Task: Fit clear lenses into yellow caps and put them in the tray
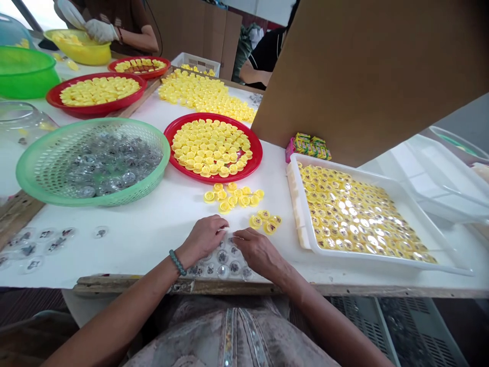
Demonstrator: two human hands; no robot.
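My left hand (204,235), a green bead bracelet at its wrist, is closed with its fingertips curled together. Close beside it my right hand (262,252) has its fingers pinched, the two sets of fingertips nearly meeting. What they grip is hidden or too small to make out. Under and between them lie several clear round caps (222,256) with dark printed figures. Just beyond my right hand sits a small group of yellow cups with printed clear caps (265,220). Farther off are loose yellow cups (244,196) without visible prints.
A red plate (256,148) of yellow cups stands ahead. To its left is a green basket (34,165) of clear caps. At right, a white tray (305,229) holds capped yellow pieces below a cardboard panel (362,76). A gloved co-worker (101,30) handles a yellow bowl (95,55).
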